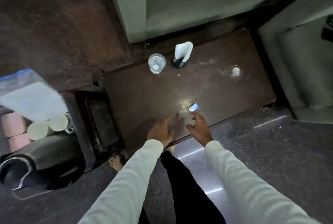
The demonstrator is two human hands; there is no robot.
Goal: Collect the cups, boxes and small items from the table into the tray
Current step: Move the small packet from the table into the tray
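Reaching with right hand (199, 126), fingers spread and empty, for small card (193, 106) near bench (137, 93) edge. Left hand (160, 130) open alongside, empty. Next, likely: pinching the flat card up, then carrying it to tray (10, 151).

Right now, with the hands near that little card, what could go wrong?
The small card lies flat on the shiny table, so the right hand might slide it instead of lifting it. It is near the front edge and could slip to the floor. Farther back, the clear cup stands close to the table's edge, where a careless reach might tip it.
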